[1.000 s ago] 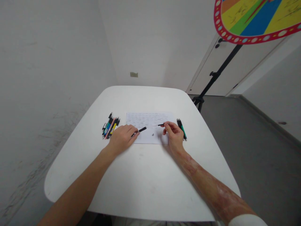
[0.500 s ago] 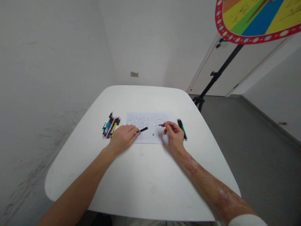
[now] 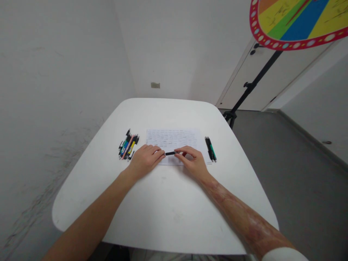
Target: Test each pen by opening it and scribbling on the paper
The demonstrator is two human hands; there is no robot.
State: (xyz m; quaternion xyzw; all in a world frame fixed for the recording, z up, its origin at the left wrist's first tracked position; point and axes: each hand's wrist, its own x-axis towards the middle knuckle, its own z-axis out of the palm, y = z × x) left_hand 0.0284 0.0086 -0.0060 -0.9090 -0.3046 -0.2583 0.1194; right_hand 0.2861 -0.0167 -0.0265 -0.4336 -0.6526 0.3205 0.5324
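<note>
In front of me a black pen (image 3: 170,153) bridges the gap between my hands above the lower part of a written sheet of paper (image 3: 174,137). My left hand (image 3: 144,158) pinches the pen's left end between thumb and fingers. At its right end, the thumb and fingertips of my right hand (image 3: 193,161) close round a small slim pen piece, mostly covered by the fingers. Whether the piece and the pen are joined cannot be made out. The grey bit seen earlier on the paper is out of sight now.
Left of the paper lies a group of several pens (image 3: 127,146) in various colours. On the right are a few black and green pens (image 3: 210,148). All rest on a white table (image 3: 168,210). Beyond it stand a colourful wheel (image 3: 296,21) and its black tripod (image 3: 250,87).
My right hand has moved left and down, bringing its slim piece to the right end of the black pen. The pen in my left hand has swung from slanted to nearly level.
</note>
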